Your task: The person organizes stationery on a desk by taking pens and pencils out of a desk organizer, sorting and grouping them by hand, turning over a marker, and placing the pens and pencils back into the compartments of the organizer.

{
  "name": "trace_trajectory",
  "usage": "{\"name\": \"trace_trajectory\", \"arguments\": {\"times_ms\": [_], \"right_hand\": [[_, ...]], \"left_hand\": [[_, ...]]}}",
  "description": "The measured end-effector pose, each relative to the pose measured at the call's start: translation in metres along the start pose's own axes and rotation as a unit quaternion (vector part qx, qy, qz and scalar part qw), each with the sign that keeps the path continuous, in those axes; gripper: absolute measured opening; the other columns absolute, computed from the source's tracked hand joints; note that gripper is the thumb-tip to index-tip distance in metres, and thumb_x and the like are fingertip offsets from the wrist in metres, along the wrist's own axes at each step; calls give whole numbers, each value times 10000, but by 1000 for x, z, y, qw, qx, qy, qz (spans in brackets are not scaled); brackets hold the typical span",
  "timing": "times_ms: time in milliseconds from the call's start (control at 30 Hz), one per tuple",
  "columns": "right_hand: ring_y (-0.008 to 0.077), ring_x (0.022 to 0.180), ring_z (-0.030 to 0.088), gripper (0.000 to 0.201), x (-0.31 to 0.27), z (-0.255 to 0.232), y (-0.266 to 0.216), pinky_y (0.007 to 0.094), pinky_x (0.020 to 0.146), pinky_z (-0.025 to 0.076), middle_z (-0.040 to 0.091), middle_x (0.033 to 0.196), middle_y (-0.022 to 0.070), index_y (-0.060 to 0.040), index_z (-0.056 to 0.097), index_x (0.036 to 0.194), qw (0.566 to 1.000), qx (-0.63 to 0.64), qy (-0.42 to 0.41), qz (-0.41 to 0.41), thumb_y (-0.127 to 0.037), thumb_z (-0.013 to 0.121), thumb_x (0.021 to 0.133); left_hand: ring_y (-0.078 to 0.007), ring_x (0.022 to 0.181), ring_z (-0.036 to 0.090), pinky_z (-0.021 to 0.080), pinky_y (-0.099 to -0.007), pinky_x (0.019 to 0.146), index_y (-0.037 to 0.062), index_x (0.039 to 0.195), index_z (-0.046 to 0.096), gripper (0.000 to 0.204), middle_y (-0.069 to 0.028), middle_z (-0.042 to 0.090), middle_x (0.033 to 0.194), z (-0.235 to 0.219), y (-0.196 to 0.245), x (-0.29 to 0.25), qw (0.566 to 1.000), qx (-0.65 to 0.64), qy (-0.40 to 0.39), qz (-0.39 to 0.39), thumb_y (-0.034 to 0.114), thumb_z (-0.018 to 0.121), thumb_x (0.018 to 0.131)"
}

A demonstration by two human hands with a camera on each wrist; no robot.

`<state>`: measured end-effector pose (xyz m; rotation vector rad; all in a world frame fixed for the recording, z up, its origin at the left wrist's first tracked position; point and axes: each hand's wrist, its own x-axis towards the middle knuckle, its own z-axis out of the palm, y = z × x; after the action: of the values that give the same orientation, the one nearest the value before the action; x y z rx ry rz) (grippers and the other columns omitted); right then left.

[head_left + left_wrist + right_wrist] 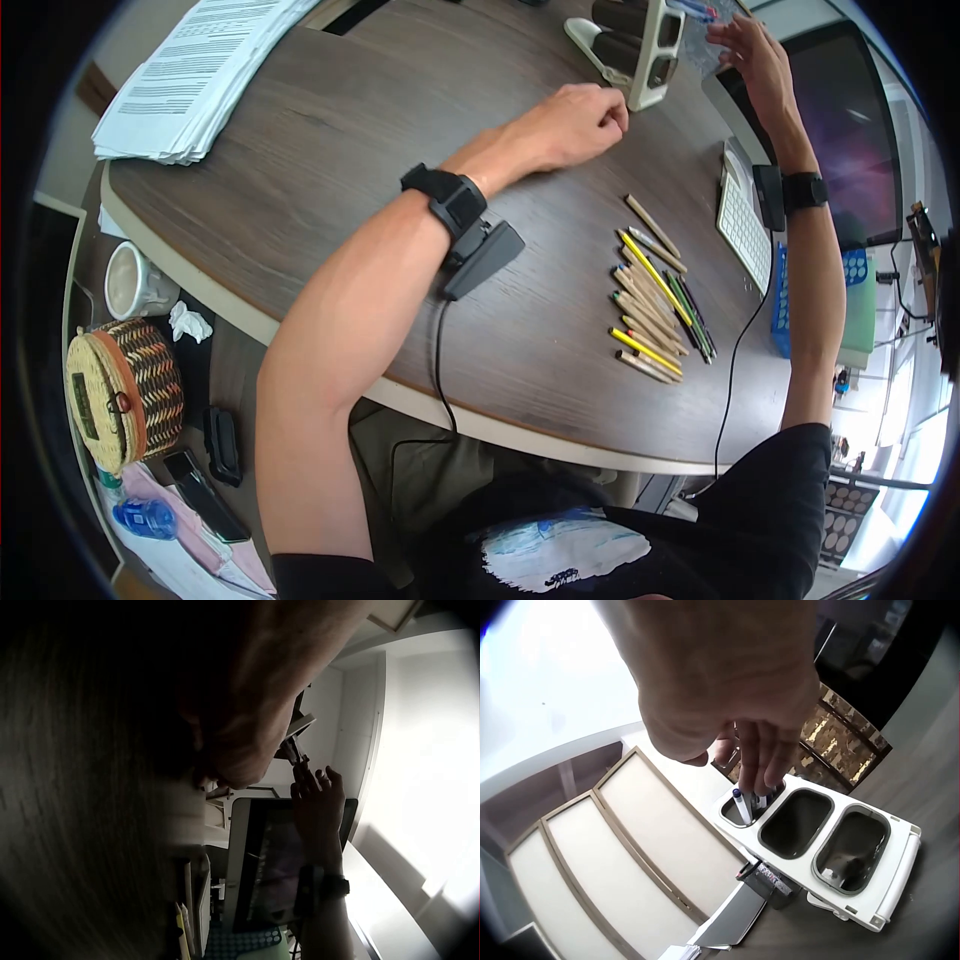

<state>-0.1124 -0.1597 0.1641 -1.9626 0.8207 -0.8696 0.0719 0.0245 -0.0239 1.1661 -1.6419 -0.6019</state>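
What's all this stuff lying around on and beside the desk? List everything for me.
Organiser: one, white, three compartments, far edge of the desk; pens stand in one end compartment.
Pens: a few, blue-capped, in that compartment under the right hand's fingers.
Pencils: a loose pile, yellow, green and wood-coloured, on the desk.
Papers: one stack, white, printed, far left corner of the desk.
Keyboard: one, white, by the monitor.
Monitor: one, dark screen, right.
Mug: one, white, left below the desk edge.
Basket: one, woven, brown and tan, lower left.
Left hand: fingers curled, resting on the desk beside the organiser.
Right hand: reaching into the organiser, fingers on the pens.
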Motion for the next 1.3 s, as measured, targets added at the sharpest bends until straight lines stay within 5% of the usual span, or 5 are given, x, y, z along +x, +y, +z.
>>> {"name": "trace_trajectory", "arguments": {"times_ms": [100,200,567,800,1300], "right_hand": [[117,610,513,278,-37,17,-2,290,549,418,539,758,-1,-31,625,966,990,-53,89,-95,-233,544,1139],[106,854,656,268,-83,-31,9,261,789,505,673,886,13,-44,690,1080,974,-208,-62,-66,-290,601,1140],[161,894,621,407,-325,-54,19,309,793,517,658,957,39,-30,733,1157,937,-318,-123,80,-260,894,861],[238,950,656,524,-346,-47,28,364,857,553,657,1086,93,-37,718,1251,945,-295,-113,86,-348,900,871],[221,935,668,180,-343,-64,54,368,841,564,677,1054,70,-49,720,1113,971,-213,-100,51,-154,774,977]], "left_hand": [[-264,1020,712,558,-400,927,28,1195,716,303,-145,745,1079,-3,2,1,1000,10,-13,-3,259,618,1026],[-249,1019,706,556,-392,921,36,1207,705,297,-126,744,1069,-6,7,-1,999,2,-24,-24,259,607,1039],[-200,963,704,562,-371,891,25,1181,677,216,-81,739,1053,-11,25,1,996,-6,-46,-73,200,588,1091],[-124,1096,697,515,-304,1050,63,1252,701,227,-1,715,1147,-6,-1,2,995,15,-75,-57,228,594,1138],[-150,1152,683,505,-307,1097,6,1275,686,224,-49,693,1212,-8,7,4,992,-43,-68,-99,163,620,1131]]}}
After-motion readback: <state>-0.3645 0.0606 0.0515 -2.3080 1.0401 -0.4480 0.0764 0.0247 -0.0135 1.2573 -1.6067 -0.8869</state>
